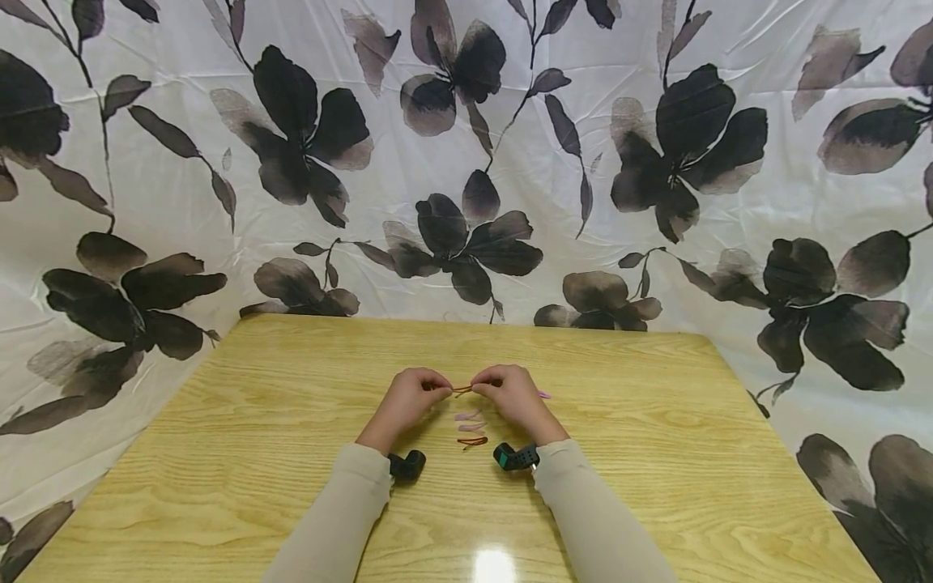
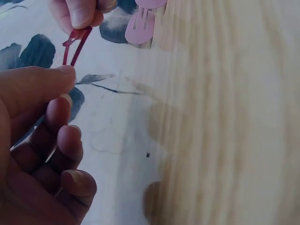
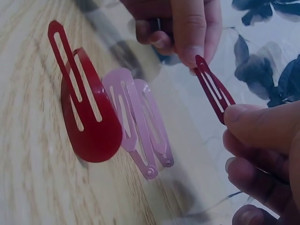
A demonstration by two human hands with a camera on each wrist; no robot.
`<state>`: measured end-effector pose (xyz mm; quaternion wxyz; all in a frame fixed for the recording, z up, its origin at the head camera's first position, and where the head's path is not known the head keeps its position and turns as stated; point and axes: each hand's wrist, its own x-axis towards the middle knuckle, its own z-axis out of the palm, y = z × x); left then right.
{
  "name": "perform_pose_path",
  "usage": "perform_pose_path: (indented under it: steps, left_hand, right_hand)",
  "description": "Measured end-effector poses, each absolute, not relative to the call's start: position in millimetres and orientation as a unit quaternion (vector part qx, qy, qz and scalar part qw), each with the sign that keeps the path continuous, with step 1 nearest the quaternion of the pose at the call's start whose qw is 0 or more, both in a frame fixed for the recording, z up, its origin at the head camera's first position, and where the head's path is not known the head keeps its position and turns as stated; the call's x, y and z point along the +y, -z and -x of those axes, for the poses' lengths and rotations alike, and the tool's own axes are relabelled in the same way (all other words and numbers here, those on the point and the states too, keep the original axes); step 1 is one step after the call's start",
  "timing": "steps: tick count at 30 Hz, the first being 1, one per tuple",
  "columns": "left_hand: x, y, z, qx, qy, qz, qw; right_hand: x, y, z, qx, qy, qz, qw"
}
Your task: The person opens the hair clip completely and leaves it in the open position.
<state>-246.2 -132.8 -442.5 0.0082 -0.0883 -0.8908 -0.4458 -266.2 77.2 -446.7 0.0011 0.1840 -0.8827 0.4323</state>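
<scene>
A dark red snap hair clip (image 3: 220,96) is stretched between both hands, held up over the table. My left hand (image 1: 415,397) pinches one end between thumb and forefinger, its other fingers loosely bent in the left wrist view. The opposite end is pinched by my right hand (image 1: 513,397). Below the hands, a second red snap hair clip (image 3: 96,140) lies popped open, its tongue raised from its frame. Beside it are two pink snap hair clips (image 3: 138,117), lined up away from me; one pink clip (image 2: 139,36) also shows at the top of the left wrist view.
A small bright purple-pink item (image 1: 544,395) peeks out past the right hand. The wood-grain table (image 1: 255,437) spreads around the hands, with a floral cloth (image 1: 452,146) hanging behind and at both sides. Each wrist wears a black camera band (image 1: 408,466).
</scene>
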Motion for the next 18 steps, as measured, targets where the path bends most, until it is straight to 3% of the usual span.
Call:
perform_pose_path:
  steps: [18]
  left_hand:
    - [-130.6,445.4,254.0,-0.917,0.385,0.099,-0.007]
  right_hand:
    - [76.2,453.1,270.6,-0.903,-0.365,-0.225,0.021]
